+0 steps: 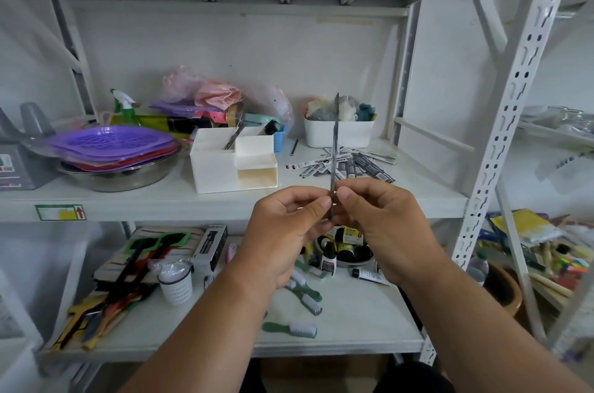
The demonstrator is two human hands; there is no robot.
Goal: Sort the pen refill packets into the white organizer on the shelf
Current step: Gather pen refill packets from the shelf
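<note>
Shelf-front: refill packet (334, 148) upright, pinched low by left hand (283, 232) and right hand (382, 228); white organizer (233, 164) up-left, nearer left

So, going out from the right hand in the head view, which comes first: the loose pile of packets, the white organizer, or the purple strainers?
1. Pile of packets, just behind the right hand, on the shelf.
2. White organizer, up and to the left.
3. Purple strainers, far left, stacked in a metal pan.

Print on loose refill packets (347, 164) too small to read — held packet's (334, 148) btm end behind fingers.
</note>
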